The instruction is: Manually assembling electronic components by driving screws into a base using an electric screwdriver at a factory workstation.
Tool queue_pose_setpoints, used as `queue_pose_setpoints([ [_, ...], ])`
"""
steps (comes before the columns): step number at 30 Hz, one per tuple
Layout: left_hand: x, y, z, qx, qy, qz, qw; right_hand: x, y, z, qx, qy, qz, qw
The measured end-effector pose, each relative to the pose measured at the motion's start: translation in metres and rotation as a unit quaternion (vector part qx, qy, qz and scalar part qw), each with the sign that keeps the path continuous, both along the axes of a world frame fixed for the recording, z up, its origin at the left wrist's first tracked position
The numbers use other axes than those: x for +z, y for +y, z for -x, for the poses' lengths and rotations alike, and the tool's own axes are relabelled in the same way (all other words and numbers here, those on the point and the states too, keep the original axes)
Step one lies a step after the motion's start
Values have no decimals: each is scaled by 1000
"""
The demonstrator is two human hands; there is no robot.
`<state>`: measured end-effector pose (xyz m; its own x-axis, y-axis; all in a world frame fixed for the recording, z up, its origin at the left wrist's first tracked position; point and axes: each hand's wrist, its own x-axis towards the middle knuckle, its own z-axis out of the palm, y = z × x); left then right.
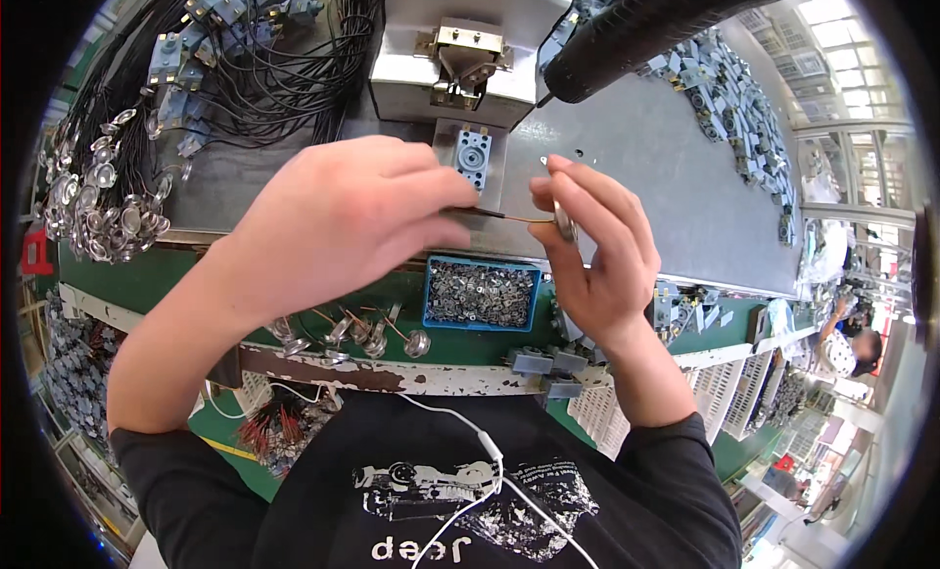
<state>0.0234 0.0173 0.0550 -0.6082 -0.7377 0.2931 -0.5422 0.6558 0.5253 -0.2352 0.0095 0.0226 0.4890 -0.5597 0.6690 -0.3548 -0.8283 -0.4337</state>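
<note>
Both hands are raised over the near edge of the grey metal counter (676, 231), as I watch from the head view. With the right hand (595, 238) I have a round, silver metal disc (567, 224) pinched on edge between thumb and fingers. A thin lead, black-sleeved with a copper-coloured end (529, 219), runs from the disc leftward to the left hand (362, 202). That hand's fingers are partly spread, and I cannot tell whether they grip the lead's dark end.

Just beyond my left fingertips, a blue-grey rectangular plastic block (473, 156) with a circular recess lies in front of a boxy, silver metal machine (404, 84). Nearer me, a shallow blue plastic tray (480, 327) is filled with small metal pieces. To its left I see several round silver parts with copper-coloured leads (372, 342). Many blue-grey plastic blocks (729, 128) are heaped along the counter's far right side.
</note>
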Motion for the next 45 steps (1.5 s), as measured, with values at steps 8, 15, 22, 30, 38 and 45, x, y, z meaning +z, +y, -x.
queue_pose_setpoints([
  [8,5,-10,-14,-17,-46,75,996,23,-10,-6,145,-92,-605,778],
  [15,-3,3,0,32,77,22,996,26,6,-8,121,-97,-561,813],
  [22,-1,-4,-3,-28,95,-24,995,28,-3,1,170,-74,-630,754],
  [30,-6,-5,0,-7,128,40,991,19,0,-1,156,-189,-631,736],
  [38,-19,-8,-10,-198,52,45,978,5,-48,-22,341,48,-715,608],
  [45,-22,3,-10,-132,76,-26,988,5,-9,-2,28,135,-399,906],
])
